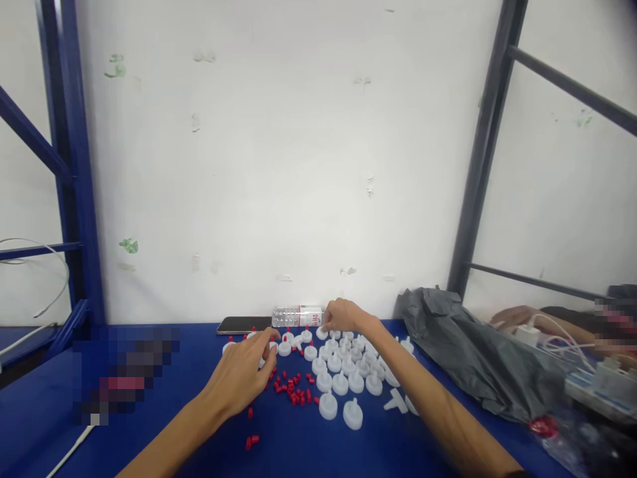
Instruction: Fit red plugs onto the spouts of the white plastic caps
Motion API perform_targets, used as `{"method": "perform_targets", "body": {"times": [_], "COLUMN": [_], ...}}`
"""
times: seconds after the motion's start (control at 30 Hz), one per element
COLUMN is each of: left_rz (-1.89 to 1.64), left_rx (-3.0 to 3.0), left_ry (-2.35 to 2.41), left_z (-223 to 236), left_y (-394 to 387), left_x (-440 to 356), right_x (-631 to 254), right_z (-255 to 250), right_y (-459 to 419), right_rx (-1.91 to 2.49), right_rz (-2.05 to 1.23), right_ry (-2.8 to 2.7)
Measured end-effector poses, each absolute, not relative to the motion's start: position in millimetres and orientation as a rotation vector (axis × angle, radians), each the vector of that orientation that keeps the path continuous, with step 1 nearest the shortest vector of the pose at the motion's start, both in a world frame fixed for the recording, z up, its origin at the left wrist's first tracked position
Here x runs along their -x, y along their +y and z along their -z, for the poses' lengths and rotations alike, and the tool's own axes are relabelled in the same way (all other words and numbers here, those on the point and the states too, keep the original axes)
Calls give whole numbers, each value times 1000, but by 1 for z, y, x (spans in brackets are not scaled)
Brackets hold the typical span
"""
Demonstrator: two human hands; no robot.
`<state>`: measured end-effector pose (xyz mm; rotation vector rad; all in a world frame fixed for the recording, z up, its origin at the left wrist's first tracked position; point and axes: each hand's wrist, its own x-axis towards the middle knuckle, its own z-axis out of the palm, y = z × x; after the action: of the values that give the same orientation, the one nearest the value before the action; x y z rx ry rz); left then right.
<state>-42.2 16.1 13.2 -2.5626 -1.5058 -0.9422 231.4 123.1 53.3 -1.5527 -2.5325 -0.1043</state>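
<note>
My left hand is closed, thumb and fingers curled around a white nozzle cap that they partly cover. Farther right, my right hand reaches to the back of the table, its fingertips pinching another white nozzle cap. Under the right forearm spreads a crowd of white nozzle caps, mostly spout up. Small red tip caps lie loose in front of my left hand. Along the back, several white caps wear red tips, such as the capped nozzle.
A clear plastic bottle lies against the wall beside a dark phone. At right, a grey plastic bag slumps near a power strip with white cables. Another person's hand rests behind the bag. The tabletop is blue.
</note>
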Motion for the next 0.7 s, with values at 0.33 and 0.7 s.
{"method": "perform_targets", "body": {"times": [0.33,0.7], "left_rz": [977,1011], "left_rx": [2579,2421], "left_ry": [-1496,-1517], "left_z": [-11,-8], "left_y": [18,18], "left_x": [41,40], "right_x": [-204,-181], "right_z": [-28,-71], "right_y": [104,69], "right_rx": [1373,1132], "right_rz": [261,250], "right_ry": [-2487,-2361]}}
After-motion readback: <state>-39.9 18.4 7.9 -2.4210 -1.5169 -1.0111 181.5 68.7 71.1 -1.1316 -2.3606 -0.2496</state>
